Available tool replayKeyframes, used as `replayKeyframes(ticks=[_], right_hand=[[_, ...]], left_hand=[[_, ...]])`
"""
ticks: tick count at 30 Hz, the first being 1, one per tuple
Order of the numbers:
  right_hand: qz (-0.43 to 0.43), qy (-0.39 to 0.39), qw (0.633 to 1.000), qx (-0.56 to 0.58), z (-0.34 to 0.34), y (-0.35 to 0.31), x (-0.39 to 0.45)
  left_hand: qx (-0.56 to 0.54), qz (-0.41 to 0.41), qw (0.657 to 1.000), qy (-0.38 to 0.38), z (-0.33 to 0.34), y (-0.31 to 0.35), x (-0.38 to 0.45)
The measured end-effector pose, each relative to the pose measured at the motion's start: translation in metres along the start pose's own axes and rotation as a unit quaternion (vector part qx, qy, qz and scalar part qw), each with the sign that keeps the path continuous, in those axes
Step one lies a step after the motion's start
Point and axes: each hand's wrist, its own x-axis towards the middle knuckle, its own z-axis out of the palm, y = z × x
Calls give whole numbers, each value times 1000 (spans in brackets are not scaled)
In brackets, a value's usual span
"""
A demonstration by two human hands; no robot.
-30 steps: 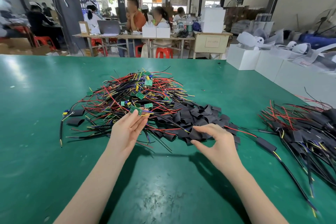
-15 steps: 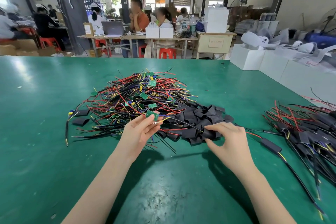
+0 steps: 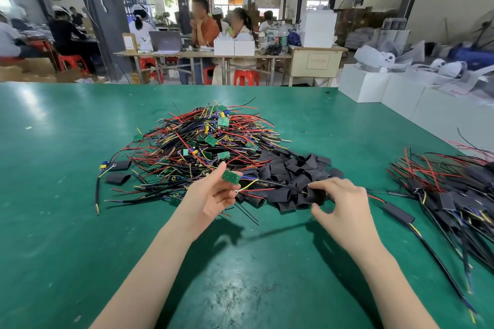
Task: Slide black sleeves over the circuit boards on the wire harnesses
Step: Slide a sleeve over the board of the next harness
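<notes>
factory assembly hall: long green-topped bench point(image 3: 80, 195), heaped red, black and yellow wire harnesses point(image 3: 203, 141), stacked white cardboard boxes point(image 3: 363, 88), seated workers point(image 3: 203, 32) behind.

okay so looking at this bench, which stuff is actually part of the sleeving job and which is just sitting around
Part of the job:
- circuit board held in left hand
- black sleeves pile, right hand picking at it
- unsleeved harness pile
- sleeved harnesses

Just lying about:
- white boxes
- red stools

left hand point(image 3: 213, 196) holding circuit board point(image 3: 231, 176) (green), right hand point(image 3: 338, 201) pinching black sleeve point(image 3: 316, 196)
</notes>
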Motion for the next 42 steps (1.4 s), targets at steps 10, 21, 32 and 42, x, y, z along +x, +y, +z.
replayKeyframes(ticks=[10, 21, 32, 42], right_hand=[[42, -113, 976, 179, -15, 1, 0], [88, -118, 972, 184, -15, 5, 1], [57, -26, 985, 159, -11, 6, 1], [91, -26, 958, 270, -14, 8, 3]], left_hand=[[-28, 11, 999, -14, -12, 9, 4], [-18, 39, 998, -49, -10, 15, 0], [-20, 31, 998, -54, -6, 16, -4], [-23, 39, 998, -46, -9, 17, -2]])
